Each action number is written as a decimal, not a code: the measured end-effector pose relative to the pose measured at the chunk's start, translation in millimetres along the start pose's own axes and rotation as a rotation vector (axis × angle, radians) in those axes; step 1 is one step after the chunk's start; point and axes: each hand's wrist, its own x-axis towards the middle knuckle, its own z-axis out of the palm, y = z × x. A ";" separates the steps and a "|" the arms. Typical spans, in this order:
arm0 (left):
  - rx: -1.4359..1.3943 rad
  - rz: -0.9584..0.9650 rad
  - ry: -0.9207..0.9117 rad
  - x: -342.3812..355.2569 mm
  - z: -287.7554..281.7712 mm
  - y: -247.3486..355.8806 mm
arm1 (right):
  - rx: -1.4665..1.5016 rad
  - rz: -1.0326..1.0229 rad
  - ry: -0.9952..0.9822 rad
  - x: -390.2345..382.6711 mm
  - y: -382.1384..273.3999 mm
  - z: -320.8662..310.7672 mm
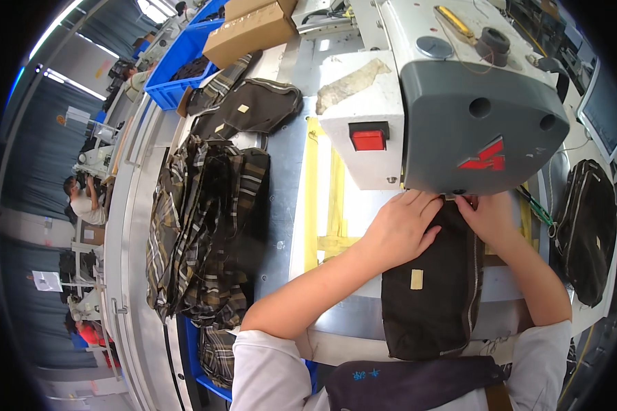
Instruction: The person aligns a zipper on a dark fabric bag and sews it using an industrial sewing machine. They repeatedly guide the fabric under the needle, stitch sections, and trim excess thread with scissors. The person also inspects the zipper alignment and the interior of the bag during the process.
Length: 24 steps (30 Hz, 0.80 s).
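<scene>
Just in front of the sewing machine head (487,123), a dark brown zippered fabric piece (442,312) stretches toward the person, its far end between the hands. The left hand (406,226) lies over its left side, the right hand (492,218) at its right far corner; they are slightly apart, and whether the fingertips pinch cloth I cannot tell. Left of the machine head, plaid fabric pieces (185,236) are heaped on the tabletop (281,212); right of it lies another dark zippered piece (586,236).
</scene>
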 end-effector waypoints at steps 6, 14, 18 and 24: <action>0.042 0.002 -0.021 0.6 0.6 -1.2 | 0.238 0.100 -0.163 9.6 -2.4 -13.3; 0.043 -0.032 -0.052 6.4 1.2 0.4 | -0.019 -0.254 0.108 5.4 12.1 -1.5; 0.091 -0.028 -0.056 6.4 2.6 1.1 | 0.200 0.026 -0.088 12.2 9.0 -4.8; 0.143 -0.057 -0.103 7.6 3.2 5.0 | 0.364 -0.010 -0.063 15.7 26.0 9.8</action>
